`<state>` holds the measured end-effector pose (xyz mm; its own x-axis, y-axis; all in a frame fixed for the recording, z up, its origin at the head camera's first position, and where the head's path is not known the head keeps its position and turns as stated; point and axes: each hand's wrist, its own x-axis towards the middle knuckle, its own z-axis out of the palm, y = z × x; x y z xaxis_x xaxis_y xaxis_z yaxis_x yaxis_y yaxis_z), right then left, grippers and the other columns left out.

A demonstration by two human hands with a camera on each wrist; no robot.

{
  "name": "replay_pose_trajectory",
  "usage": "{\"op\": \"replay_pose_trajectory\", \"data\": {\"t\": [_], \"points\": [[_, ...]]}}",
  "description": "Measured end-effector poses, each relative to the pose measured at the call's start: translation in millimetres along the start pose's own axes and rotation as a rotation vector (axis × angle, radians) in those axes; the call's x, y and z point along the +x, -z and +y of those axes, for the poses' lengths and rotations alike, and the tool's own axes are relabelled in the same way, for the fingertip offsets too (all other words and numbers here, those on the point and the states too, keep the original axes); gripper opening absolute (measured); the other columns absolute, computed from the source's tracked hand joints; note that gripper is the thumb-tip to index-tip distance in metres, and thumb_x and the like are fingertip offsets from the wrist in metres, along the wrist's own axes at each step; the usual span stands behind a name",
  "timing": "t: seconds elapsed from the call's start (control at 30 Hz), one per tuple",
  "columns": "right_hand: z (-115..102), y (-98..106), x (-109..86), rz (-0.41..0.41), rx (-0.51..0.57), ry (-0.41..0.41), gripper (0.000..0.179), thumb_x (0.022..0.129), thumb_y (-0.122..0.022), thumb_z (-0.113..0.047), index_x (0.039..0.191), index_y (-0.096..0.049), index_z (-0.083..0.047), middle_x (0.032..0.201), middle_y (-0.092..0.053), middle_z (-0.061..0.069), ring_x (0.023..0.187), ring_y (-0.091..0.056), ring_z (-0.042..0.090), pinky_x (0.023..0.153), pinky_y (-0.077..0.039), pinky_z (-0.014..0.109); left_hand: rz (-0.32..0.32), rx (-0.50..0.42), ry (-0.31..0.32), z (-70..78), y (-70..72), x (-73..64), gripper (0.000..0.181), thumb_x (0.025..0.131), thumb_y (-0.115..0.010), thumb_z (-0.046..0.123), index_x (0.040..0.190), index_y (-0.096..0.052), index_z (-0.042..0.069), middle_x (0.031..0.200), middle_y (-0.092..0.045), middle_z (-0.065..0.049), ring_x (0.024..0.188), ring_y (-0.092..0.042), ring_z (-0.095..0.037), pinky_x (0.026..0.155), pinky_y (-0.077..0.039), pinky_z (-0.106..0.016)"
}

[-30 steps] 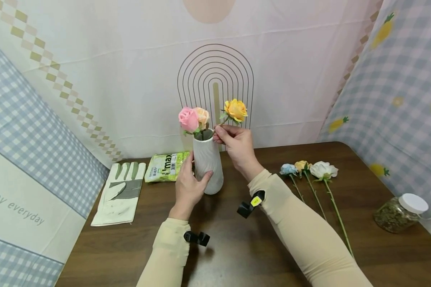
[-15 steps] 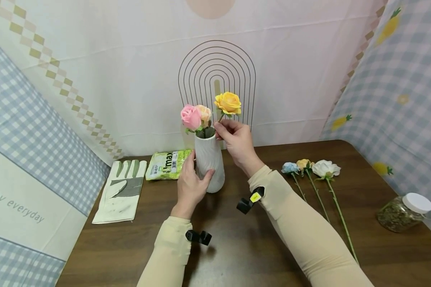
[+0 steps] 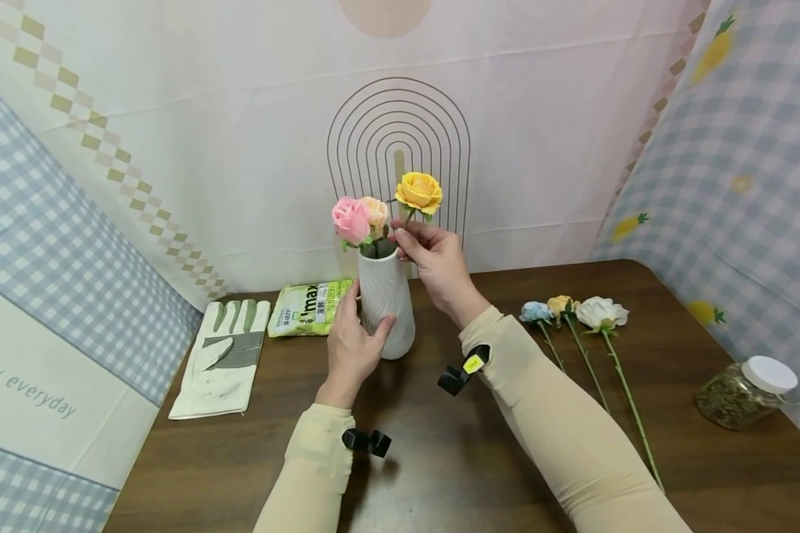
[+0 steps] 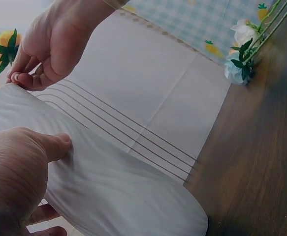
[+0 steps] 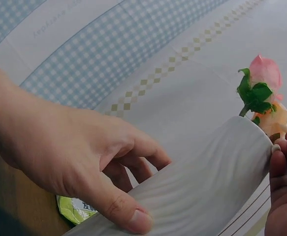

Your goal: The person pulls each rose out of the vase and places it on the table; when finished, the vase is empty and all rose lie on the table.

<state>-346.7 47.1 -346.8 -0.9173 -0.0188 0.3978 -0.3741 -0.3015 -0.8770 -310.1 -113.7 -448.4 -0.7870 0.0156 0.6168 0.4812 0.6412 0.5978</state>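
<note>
A white ribbed vase [image 3: 388,296] stands on the dark wooden table, and my left hand [image 3: 355,346] grips its side, thumb in front. Out of its mouth rise a pink rose [image 3: 351,220] and a peach rose [image 3: 376,213]. At the right of the rim, my right hand [image 3: 441,268] pinches the stem of a yellow rose [image 3: 419,192], whose bloom is higher than the other two. In the left wrist view the right fingertips are close against the vase's rim. The lower end of the yellow rose's stem is hidden.
Right of the vase lie a blue flower [image 3: 536,312], a smaller yellow flower [image 3: 563,305] and a white flower [image 3: 601,314] on long stems. A lidded jar [image 3: 740,396] stands far right. Behind the left hand is a green packet [image 3: 303,311], with a work glove [image 3: 223,359] farther left.
The yellow rose has shifted left and slightly up, and it now stands more upright above the vase's rim. My left hand has kept its grip on the vase.
</note>
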Motion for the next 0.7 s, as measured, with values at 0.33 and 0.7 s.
{"op": "replay_pose_trajectory", "data": {"t": [0.33,0.7], "points": [[-0.3,4.6,4.7,0.011,0.039,-0.024,0.011,0.087,-0.068,0.0,0.097,-0.068,0.007,0.085,-0.065,0.009,0.071,-0.063,0.013,0.067,-0.055,0.023,0.025,0.003,-0.028,-2.0,-1.6,0.0,0.077,0.08,-0.078,0.031,0.14,-0.041,0.0,0.129,-0.054,-0.017,0.115,-0.054,-0.029,0.093,-0.047,-0.044],[-3.1,8.0,1.3,0.059,0.043,0.059,0.012,0.087,-0.069,-0.001,0.095,-0.07,0.008,0.08,-0.069,0.008,0.063,-0.067,0.013,0.063,-0.056,0.025,0.022,-0.003,-0.035,-1.2,-1.1,-0.1,0.077,0.081,-0.077,0.03,0.141,-0.04,0.0,0.128,-0.055,-0.018,0.111,-0.056,-0.032,0.09,-0.047,-0.045]]}}
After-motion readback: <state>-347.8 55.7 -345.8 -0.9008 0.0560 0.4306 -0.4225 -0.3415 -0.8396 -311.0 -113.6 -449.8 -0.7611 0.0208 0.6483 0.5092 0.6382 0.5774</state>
